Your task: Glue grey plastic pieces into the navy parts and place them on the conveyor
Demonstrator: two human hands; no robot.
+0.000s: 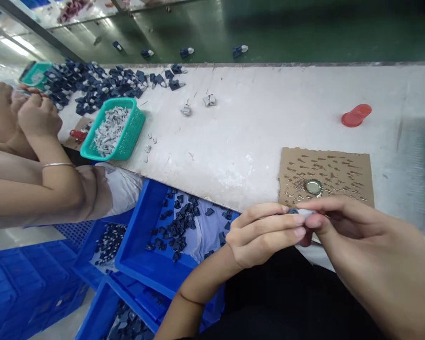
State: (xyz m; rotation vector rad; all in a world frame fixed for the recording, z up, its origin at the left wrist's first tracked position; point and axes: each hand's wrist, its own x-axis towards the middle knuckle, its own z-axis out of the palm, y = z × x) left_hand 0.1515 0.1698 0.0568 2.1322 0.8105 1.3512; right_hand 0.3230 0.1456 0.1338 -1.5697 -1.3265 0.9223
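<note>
My left hand (pixel 265 233) is closed on a small dark blue plastic part (pixel 292 211), mostly hidden by the fingers. Between the thumb and forefinger of my right hand (pixel 364 250) is a small light grey plastic piece (pixel 306 212), touching or very near the blue part; whether they are joined cannot be seen. Just beyond both hands lies a brown cardboard sheet (pixel 357 163) strewn with small screw-like metal pieces. A round metal cap (pixel 314 187) rests on this sheet. Farther off, a red plastic cylinder with a flared end (pixel 357 115) is on the white table.
A green basket (pixel 140 125) of grey pieces stands left, before a heap of dark blue parts (pixel 106 85). A blue bin (pixel 131 255) holds more parts below the table edge. Several parts lie on the green belt (pixel 304 38). At left, a co-worker's hands (pixel 38 113) are busy.
</note>
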